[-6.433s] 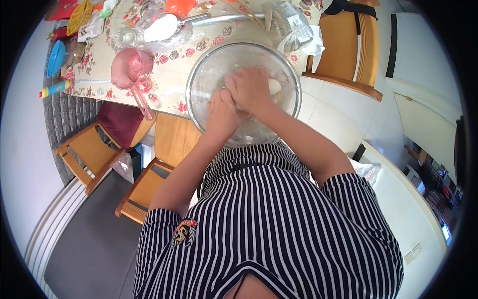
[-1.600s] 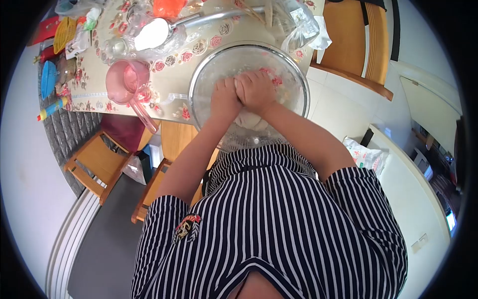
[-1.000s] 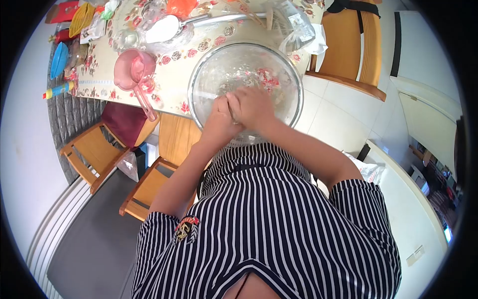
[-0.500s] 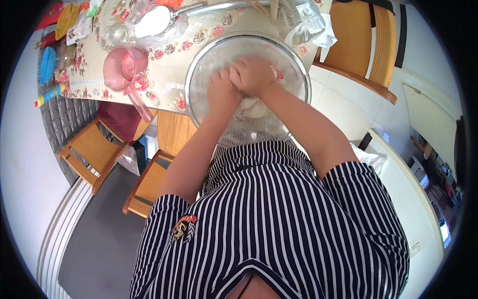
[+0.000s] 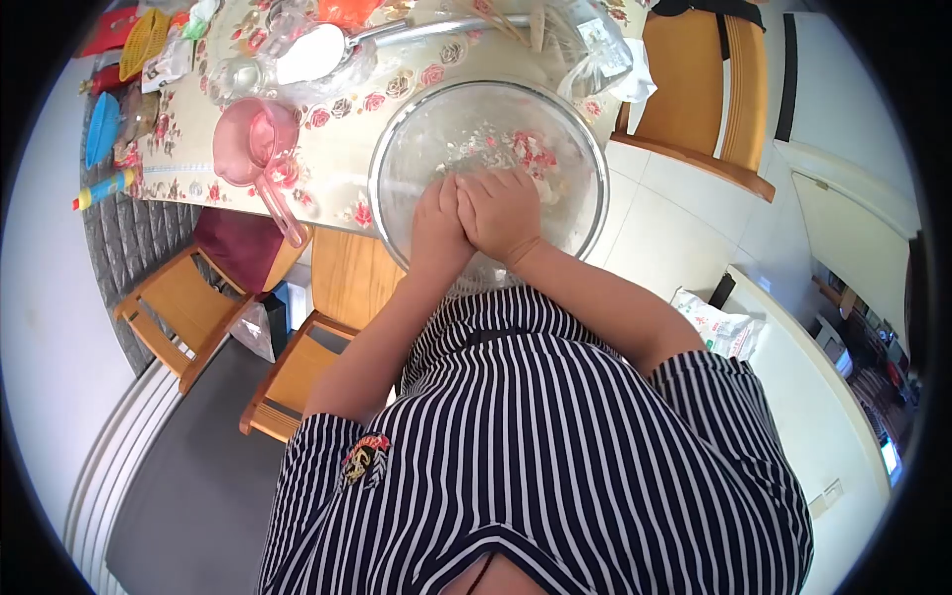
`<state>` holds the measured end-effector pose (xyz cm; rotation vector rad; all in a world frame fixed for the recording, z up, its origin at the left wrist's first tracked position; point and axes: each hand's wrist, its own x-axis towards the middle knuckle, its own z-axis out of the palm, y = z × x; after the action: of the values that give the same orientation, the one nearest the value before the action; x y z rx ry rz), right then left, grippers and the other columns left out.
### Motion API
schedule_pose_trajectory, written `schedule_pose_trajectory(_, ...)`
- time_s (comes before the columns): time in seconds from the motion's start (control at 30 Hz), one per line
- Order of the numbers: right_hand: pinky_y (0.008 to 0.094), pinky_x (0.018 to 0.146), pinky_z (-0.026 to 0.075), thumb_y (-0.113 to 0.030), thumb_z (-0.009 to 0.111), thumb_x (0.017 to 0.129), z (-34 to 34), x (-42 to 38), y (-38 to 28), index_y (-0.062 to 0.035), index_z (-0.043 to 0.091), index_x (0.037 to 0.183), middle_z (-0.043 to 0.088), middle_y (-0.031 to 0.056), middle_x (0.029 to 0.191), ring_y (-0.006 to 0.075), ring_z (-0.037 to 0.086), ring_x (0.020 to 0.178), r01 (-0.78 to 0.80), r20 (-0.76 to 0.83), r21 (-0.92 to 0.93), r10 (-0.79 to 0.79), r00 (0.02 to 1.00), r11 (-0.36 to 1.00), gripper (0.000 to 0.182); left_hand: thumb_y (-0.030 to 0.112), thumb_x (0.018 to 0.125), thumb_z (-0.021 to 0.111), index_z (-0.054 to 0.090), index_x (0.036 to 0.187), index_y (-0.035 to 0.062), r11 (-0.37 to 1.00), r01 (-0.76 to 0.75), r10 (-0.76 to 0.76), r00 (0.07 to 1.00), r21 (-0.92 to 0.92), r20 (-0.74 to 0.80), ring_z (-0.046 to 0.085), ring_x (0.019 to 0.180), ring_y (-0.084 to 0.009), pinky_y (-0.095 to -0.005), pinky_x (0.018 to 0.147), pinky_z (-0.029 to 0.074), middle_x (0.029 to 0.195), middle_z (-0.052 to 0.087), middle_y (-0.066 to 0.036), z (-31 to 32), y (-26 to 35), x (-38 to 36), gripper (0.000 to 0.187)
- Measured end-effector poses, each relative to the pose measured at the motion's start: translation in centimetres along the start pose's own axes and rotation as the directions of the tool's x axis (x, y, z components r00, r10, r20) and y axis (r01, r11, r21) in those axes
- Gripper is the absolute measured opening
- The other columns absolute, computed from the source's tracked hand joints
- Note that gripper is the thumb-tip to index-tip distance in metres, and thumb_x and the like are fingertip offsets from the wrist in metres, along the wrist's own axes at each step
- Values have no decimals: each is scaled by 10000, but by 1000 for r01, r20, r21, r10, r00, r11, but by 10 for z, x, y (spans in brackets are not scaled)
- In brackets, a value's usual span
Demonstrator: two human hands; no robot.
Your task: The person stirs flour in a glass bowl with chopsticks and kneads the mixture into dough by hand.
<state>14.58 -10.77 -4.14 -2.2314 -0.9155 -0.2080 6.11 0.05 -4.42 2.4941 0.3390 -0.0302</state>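
Observation:
A large clear glass bowl (image 5: 375, 164) stands at the table's near edge, in front of my striped shirt. Inside it, my left hand (image 5: 441, 220) and my right hand (image 5: 502, 210) press side by side, touching, with fingers curled down. Beneath them is the dough, almost wholly hidden now; a pale piece showed between my wrists a moment earlier. White floury crumbs (image 5: 478, 145) cling to the bowl's far inside. Red flowers show through the glass.
On the flowered tablecloth (image 5: 342, 149) are a pink ladle-like scoop (image 5: 243, 149), a long-handled utensil with a white round head (image 5: 310, 55), a glass jar (image 5: 236, 77) and plastic bags (image 5: 595, 59). Wooden chairs (image 5: 684, 84) stand right and left.
Both hands have drawn back toward my body and lower in the view, covering the dough. The bowl's far inside, with its crumbs, shows more now. My view has shifted slightly.

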Motion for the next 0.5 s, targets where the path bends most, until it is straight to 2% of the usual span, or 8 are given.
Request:
schedule_pose_trajectory(0.07, 409, 744, 465, -220, 624, 832, 12, 6, 15, -131, 701, 844, 684, 30, 840, 249, 614, 751, 62, -49, 48, -60, 997, 997, 118, 169, 786, 756, 492, 1328, -29, 1000, -28, 30, 991, 14, -131, 535, 1089, -434, -484, 969, 455, 1183, 569, -221, 17, -6, 3, 635)
schedule_pose_trajectory(0.1, 409, 727, 462, -194, 636, 813, 17, 11, 23, -141, 683, 836, 665, 2, 807, 241, 602, 731, 129, -104, 94, -119, 987, 987, 74, 169, 786, 756, 492, 1328, -29, 1000, -22, 23, 992, 9, -121, 535, 1089, -434, -484, 969, 455, 1183, 569, -221, 20, -9, 9, 635)
schedule_pose_trajectory(0.17, 414, 715, 464, -205, 630, 805, 26, 20, 36, -146, 682, 797, 663, 12, 782, 252, 605, 734, 129, -42, 109, -125, 991, 986, 79, 146, 825, 708, 537, 1246, -2, 990, 109, -115, 991, 94, 64, 551, 1133, -435, -513, 937, 458, 1256, 580, -216, 27, -16, 24, 478)
schedule_pose_trajectory(0.23, 418, 703, 465, -215, 623, 797, 34, 37, 54, -151, 682, 758, 662, 21, 757, 262, 609, 737, 143, 14, 120, -146, 989, 982, 95, 186, 819, 734, 546, 1213, -3, 986, 112, -123, 989, 124, 79, 552, 1151, -443, -518, 922, 464, 1275, 584, -218, 24, -14, 41, 476)
schedule_pose_trajectory(0.3, 449, 681, 477, -236, 609, 788, 41, 56, 66, -152, 676, 673, 679, 68, 728, 299, 632, 740, 152, 309, 67, -165, 937, 986, 157, 227, 813, 759, 554, 1181, -4, 980, 115, -129, 989, 164, 79, 553, 1170, -450, -523, 907, 469, 1294, 588, -220, 12, -9, 57, 480)
schedule_pose_trajectory(0.37, 467, 688, 484, -254, 591, 805, 48, 67, 68, -151, 678, 652, 680, 87, 719, 322, 640, 743, 96, 349, 65, -113, 930, 993, 204, 303, 776, 817, 550, 1200, -6, 953, 299, -270, 918, -59, 290, 571, 1112, -460, -511, 869, 489, 1217, 608, -226, -3, -7, 76, 589)
schedule_pose_trajectory(0.4, 486, 695, 492, -273, 572, 822, 49, 68, 66, -150, 680, 630, 680, 106, 710, 345, 648, 747, 28, 398, 58, -49, 916, 998, 252, 303, 776, 817, 550, 1200, -6, 955, 293, -267, 922, -55, 281, 571, 1112, -460, -511, 869, 489, 1217, 608, -226, -6, -8, 78, 589)
schedule_pose_trajectory(0.5, 510, 720, 501, -310, 531, 872, 55, 74, 55, -134, 701, 664, 691, 113, 728, 356, 653, 727, -71, 378, -31, 77, 923, 997, 321, 361, 730, 860, 547, 1182, -36, 954, 268, -209, 917, -136, 341, 585, 1060, -466, -499, 848, 502, 1159, 611, -258, -15, -6, 80, 679)
